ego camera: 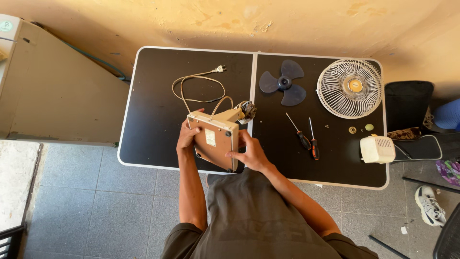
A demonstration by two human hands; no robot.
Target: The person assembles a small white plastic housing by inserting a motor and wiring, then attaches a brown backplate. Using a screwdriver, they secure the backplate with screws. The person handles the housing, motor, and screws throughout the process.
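Observation:
I hold a beige fan base [216,140] tilted up at the near edge of a black folding table [153,110], its brown underside facing me. My left hand [187,138] grips its left side and my right hand [250,154] grips its right edge. The motor end [247,111] sticks out at the top, and a beige power cord [194,91] with a plug loops across the table behind it.
On the right half of the table lie a dark blue fan blade [284,83], a white wire grille [350,88], two screwdrivers [306,138], small loose parts [360,128] and a cream motor cover [377,149]. A black chair [407,103] stands right.

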